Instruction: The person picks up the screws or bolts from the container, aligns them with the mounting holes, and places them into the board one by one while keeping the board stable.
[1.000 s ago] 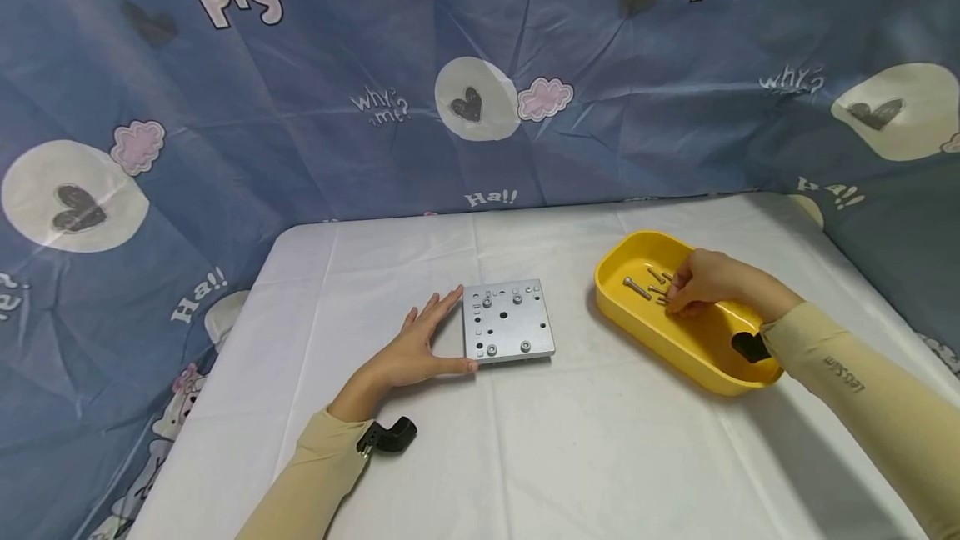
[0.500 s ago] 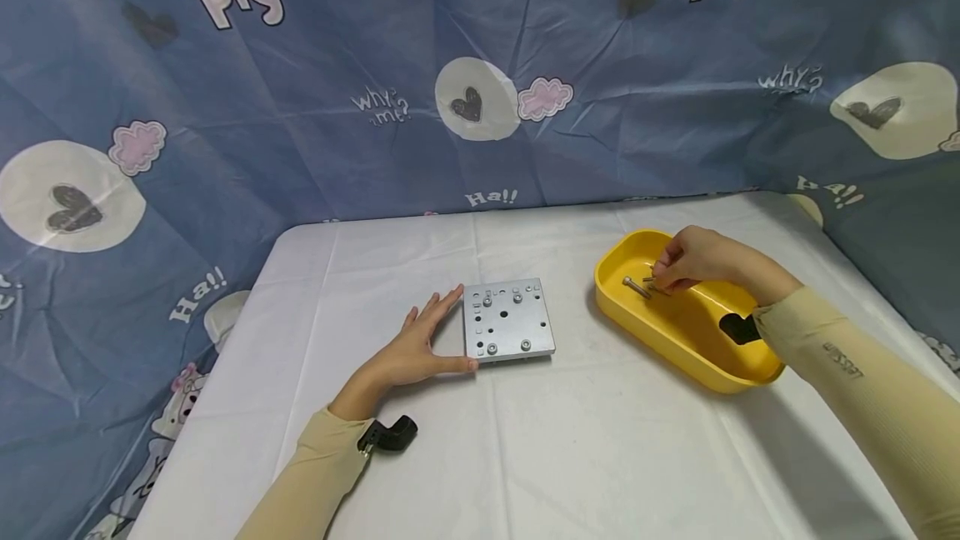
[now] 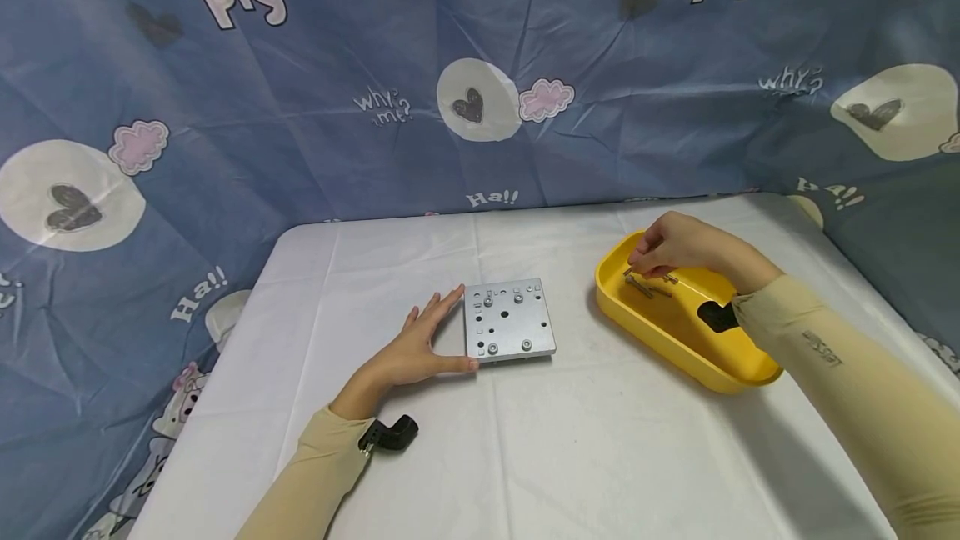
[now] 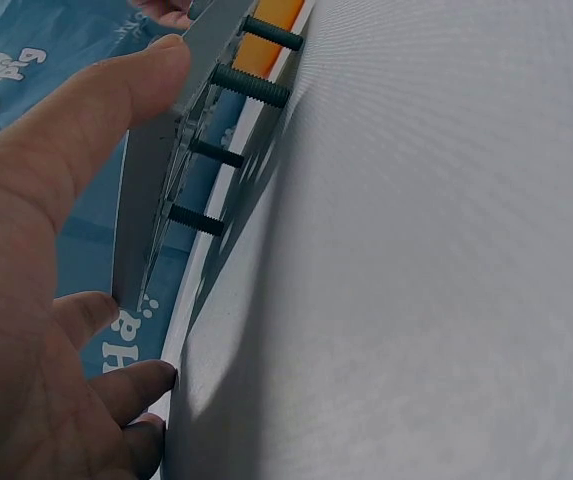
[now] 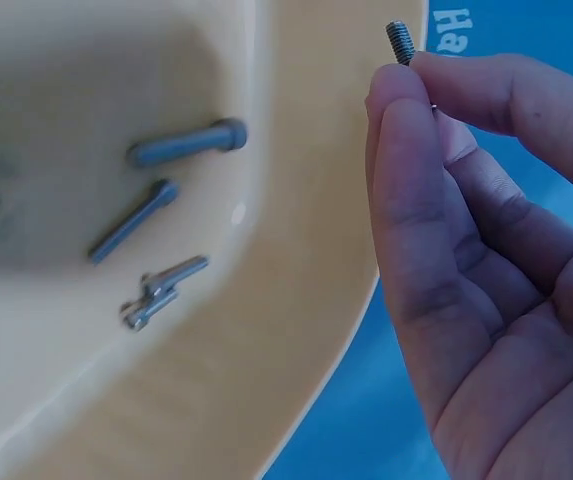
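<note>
A square silver metal plate (image 3: 508,319) lies on the table, with holes and several socket-head bolts in it. In the left wrist view, threaded bolt shanks (image 4: 251,86) stick out beneath the plate. My left hand (image 3: 408,352) rests at its left side, fingers spread and fairly straight, thumb at the near corner and index fingertip at the far one. Above the far end of the yellow tray (image 3: 675,357), my right hand (image 3: 675,242) pinches a small screw (image 5: 400,42) between thumb and fingertips; its threaded end shows and the rest is hidden.
Loose bolts lie in the tray: a thick one (image 5: 188,143), a thinner one (image 5: 134,221) and a small pair (image 5: 164,290). White cloth (image 3: 600,457) covers the table. A blue printed curtain (image 3: 337,148) hangs behind it.
My right hand has moved left and toward the tray's far end, lifting out of the bolts with a screw in its fingertips. The left hand and plate have stayed put.
</note>
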Tool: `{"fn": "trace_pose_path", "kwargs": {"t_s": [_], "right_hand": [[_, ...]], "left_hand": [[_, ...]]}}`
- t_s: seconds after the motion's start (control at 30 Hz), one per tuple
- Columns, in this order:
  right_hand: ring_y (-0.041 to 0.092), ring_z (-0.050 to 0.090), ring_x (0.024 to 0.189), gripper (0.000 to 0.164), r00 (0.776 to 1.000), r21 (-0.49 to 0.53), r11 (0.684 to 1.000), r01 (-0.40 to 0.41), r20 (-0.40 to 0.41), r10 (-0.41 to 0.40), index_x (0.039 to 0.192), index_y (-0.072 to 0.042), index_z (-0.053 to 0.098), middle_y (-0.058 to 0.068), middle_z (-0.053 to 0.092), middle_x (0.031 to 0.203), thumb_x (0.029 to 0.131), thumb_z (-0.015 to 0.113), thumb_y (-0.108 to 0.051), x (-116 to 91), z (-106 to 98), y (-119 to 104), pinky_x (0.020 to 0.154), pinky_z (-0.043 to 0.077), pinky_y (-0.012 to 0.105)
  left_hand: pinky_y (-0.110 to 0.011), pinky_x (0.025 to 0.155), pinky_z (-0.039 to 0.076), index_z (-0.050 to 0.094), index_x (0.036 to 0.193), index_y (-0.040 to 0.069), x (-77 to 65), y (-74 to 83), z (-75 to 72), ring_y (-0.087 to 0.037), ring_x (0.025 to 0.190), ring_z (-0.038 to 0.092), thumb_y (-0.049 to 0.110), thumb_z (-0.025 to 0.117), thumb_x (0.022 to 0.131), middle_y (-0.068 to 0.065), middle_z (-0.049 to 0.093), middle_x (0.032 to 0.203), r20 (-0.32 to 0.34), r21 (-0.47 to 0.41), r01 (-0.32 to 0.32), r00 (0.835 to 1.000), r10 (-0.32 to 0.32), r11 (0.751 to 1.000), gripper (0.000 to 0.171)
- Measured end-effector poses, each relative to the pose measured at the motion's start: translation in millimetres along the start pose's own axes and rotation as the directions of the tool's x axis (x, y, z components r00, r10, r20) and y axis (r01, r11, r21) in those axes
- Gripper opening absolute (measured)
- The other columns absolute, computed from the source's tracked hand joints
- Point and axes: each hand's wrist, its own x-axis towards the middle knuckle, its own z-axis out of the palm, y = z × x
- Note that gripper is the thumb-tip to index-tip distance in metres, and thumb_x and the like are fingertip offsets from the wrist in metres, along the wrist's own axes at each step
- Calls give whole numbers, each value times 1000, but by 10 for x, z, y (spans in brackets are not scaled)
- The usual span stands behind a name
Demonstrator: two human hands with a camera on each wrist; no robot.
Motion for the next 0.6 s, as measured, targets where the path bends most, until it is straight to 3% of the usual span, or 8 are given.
{"fn": "trace_pose_path", "kwargs": {"t_s": [0.6], "right_hand": [[7, 71, 81, 28, 998, 0, 999, 45, 44, -45, 120, 10, 75, 5, 82, 97, 103, 70, -11, 134, 119, -370, 76, 64, 21]], "left_hand": [[-57, 137, -13, 18, 174, 32, 4, -13, 3, -32, 171, 0, 47, 95, 79, -3, 18, 182, -4, 5, -3, 1000, 3, 1000, 123]]}}
